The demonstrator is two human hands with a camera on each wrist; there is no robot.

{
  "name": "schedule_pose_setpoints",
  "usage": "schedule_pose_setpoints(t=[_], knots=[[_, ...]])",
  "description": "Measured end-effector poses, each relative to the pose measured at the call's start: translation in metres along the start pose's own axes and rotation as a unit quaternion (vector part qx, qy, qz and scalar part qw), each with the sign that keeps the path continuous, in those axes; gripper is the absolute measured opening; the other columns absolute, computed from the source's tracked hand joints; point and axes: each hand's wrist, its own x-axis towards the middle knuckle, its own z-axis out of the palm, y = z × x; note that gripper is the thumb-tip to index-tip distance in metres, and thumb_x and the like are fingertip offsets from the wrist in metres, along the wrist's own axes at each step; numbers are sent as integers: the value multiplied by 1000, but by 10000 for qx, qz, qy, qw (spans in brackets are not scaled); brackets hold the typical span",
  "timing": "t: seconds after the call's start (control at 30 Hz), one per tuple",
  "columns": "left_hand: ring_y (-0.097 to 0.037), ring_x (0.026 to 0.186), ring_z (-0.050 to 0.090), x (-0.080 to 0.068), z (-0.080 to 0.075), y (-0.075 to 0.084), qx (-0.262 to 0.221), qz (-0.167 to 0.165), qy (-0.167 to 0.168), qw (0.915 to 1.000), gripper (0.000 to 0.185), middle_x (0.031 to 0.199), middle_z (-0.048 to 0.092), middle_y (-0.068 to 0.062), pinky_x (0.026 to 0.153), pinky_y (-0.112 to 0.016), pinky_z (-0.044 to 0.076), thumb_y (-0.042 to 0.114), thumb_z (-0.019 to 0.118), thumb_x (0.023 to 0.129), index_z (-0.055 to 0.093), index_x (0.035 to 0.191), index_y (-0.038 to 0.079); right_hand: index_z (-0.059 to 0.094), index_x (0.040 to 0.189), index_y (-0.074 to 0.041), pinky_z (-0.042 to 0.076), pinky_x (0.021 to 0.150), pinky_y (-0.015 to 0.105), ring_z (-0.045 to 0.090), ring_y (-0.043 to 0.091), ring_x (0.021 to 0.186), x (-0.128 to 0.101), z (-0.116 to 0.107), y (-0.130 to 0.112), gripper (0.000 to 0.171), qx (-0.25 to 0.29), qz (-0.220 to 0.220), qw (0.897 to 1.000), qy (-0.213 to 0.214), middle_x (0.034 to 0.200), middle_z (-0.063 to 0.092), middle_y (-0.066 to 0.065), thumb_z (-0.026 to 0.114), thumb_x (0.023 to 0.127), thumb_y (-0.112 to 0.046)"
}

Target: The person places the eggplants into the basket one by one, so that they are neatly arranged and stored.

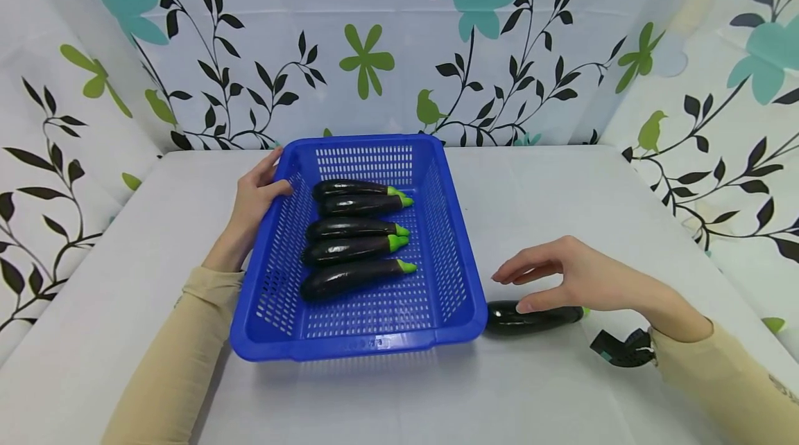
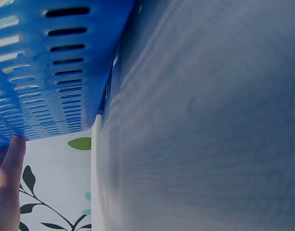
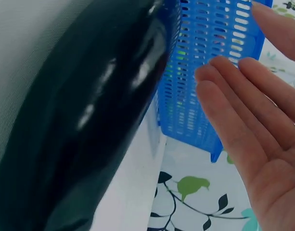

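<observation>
A blue slotted basket [image 1: 462, 223] stands on the white table [image 1: 562, 188] and holds several dark eggplants [image 1: 352, 277] with green stems, lying side by side. My left hand [image 1: 256, 195] holds the basket's left rim, thumb over the edge and fingers on the outside wall. From the left wrist, one finger [image 2: 10, 173] lies against the basket's wall [image 2: 46, 67]. One more eggplant [image 1: 530, 320] lies on the table just right of the basket's near corner. My right hand [image 1: 580, 278] hovers over it with fingers spread. The right wrist view shows the palm [image 3: 253, 134] apart from that eggplant [image 3: 89, 125].
Floral curtains enclose the table at the back and both sides. The wrist camera's black mount [image 1: 624, 348] sits by my right sleeve. Bare tabletop lies to the right of the basket and in front of it.
</observation>
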Motion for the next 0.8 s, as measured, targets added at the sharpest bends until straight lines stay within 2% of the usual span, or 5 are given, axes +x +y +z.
schedule_pose_setpoints(t=[0.17, 0.4, 0.8], knots=[[-11, 106, 60, 0, -2, -1, -139, 9, 11, 9999, 71, 153, 42, -24, 79, -14, 54, 6, 55, 93, 30, 158, 16, 67, 126, -9, 54, 94, 31, 67, 22, 112, -4, -1, 5, 41, 28, -22, 10000, -69, 122, 71, 10, 77, 87, -20], [-11, 106, 60, 0, -1, -1, -176, -58, 15, 9998, 71, 153, 43, -23, 79, -15, 54, 6, 55, 93, 30, 158, 18, 66, 127, -8, 53, 96, 32, 66, 23, 113, -5, -3, 14, 45, 39, -41, 9992, -397, 124, 70, 9, 78, 86, -23], [-14, 110, 59, 1, 1, 0, -108, -38, 30, 9999, 70, 152, 44, -23, 80, -14, 53, 7, 55, 93, 31, 158, 19, 63, 130, -4, 51, 99, 34, 65, 22, 117, -3, -4, 35, 49, 548, 2, 9933, -1015, 127, 68, 9, 78, 86, -18]])
